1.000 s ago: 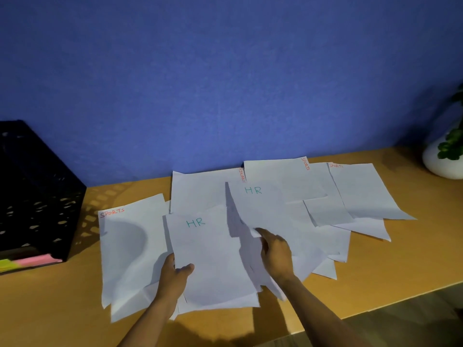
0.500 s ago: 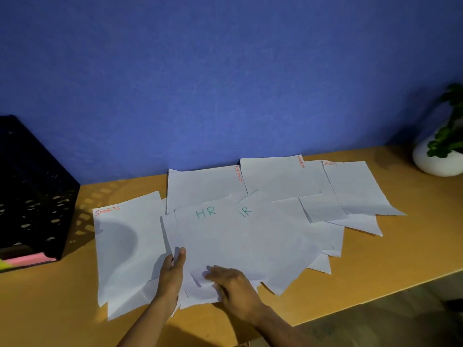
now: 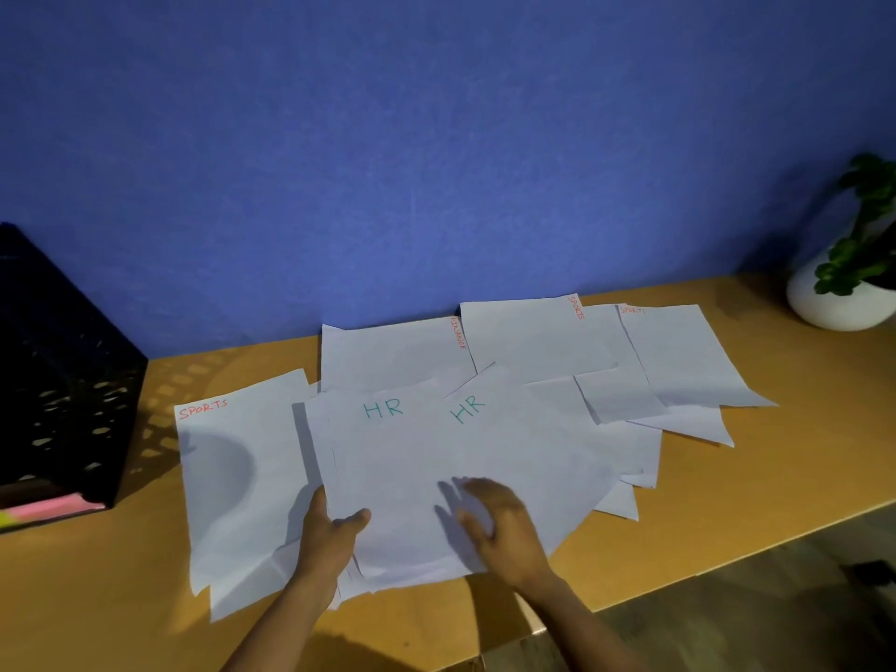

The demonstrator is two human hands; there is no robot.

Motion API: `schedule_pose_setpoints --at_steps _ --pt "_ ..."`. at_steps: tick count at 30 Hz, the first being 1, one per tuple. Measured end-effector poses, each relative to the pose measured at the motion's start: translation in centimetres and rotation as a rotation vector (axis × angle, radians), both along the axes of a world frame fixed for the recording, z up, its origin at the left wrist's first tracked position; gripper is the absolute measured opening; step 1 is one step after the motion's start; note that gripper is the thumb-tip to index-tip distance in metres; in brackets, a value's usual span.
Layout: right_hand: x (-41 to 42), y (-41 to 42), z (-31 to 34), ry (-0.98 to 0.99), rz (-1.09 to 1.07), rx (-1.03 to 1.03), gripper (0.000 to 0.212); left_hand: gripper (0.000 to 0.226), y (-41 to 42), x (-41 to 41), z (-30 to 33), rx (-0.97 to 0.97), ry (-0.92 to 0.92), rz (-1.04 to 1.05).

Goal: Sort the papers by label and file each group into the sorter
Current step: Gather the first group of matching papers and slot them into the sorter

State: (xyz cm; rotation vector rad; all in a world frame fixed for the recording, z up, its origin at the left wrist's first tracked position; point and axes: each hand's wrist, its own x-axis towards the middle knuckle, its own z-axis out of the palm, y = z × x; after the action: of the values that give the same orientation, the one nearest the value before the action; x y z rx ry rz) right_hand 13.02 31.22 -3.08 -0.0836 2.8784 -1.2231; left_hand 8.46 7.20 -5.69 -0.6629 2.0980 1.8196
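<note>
Now two green-lettered HR sheets lie overlapped at the front of the worktop (image 3: pixel 727 497): the left HR sheet (image 3: pixel 383 458) and the right HR sheet (image 3: pixel 523 448), which a second ago was lifted apart in the right hand and has since been laid down beside its partner. The left hand (image 3: pixel 329 531) grips the near left edge of that pair, thumb on top and fingers underneath. The right hand (image 3: pixel 499 521), blurred with motion, rests on the lower part of the right sheet; whether its fingers are flat or curled I cannot tell. The HR group looks gathered, though not yet squared, so the likely next step is aligning those edges before lifting the stack. Around it the other papers remain spread out: a SPORTS sheet (image 3: pixel 232 468) to the left, a FINANCE sheet (image 3: pixel 388 356) behind, and two more SPORTS sheets (image 3: pixel 533 337) toward the back right, with several unlabelled faces beneath. The black mesh sorter (image 3: pixel 63 380) stands at the far left, well apart from the pile, with pink and yellow tabs at its base. A potted plant (image 3: pixel 843 293) sits at the right edge. Nothing appears filed yet.
</note>
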Motion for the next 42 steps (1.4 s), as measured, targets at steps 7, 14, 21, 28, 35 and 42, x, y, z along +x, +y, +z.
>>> schedule_pose_setpoints --at_steps 7,14,21,28,35,42 --pt "3.0 7.6 -1.8 -0.434 0.283 0.59 0.092 0.061 -1.4 0.1 -0.1 -0.025 -0.001 0.023" --pt "2.0 7.6 -2.0 -0.213 -0.006 0.594 0.062 0.059 -1.9 0.2 0.1 -0.037 0.01 0.031" --pt "-0.2 6.8 0.8 -0.104 -0.38 0.484 0.043 0.06 -2.7 0.4 0.4 -0.034 0.0 0.049" --pt "-1.5 0.1 3.6 0.093 -0.192 0.211 0.051 0.059 -2.7 0.9 -0.4 -0.015 -0.054 0.074" --pt "-0.6 -7.1 2.3 -0.038 0.268 0.087 0.054 0.05 -2.7 0.7 -1.3 0.052 -0.065 0.104" --pt "0.1 -10.3 0.1 -0.257 0.481 0.063 0.048 0.064 -2.7 1.1 -1.1 0.149 -0.088 0.139"
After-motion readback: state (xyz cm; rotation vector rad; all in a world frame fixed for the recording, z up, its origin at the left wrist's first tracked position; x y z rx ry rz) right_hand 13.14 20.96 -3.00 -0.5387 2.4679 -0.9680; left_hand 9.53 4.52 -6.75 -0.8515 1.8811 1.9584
